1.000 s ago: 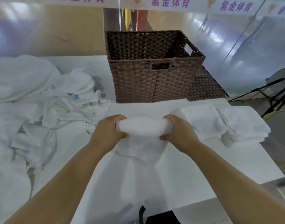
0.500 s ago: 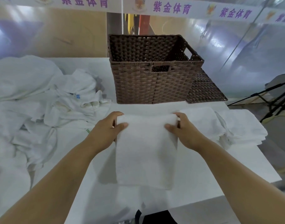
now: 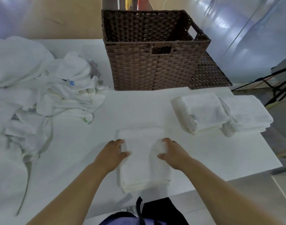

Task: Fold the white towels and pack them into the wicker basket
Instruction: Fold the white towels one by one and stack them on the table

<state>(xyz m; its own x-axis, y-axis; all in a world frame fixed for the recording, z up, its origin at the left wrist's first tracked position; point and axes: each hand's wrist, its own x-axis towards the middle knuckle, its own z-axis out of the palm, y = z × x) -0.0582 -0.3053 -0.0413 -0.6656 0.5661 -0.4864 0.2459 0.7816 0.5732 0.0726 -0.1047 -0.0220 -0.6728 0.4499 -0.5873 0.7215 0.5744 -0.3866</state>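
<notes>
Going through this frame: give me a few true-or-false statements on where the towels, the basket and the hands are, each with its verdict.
1. The left hand and the right hand both hold the folded towel on the table. True.
2. That towel is already inside the wicker basket. False: it lies on the table, in front of the basket.
3. Stacked towels lie to the right of the hands. True.
4. The crumpled towels lie to the right of the basket. False: they lie to its left.
</notes>
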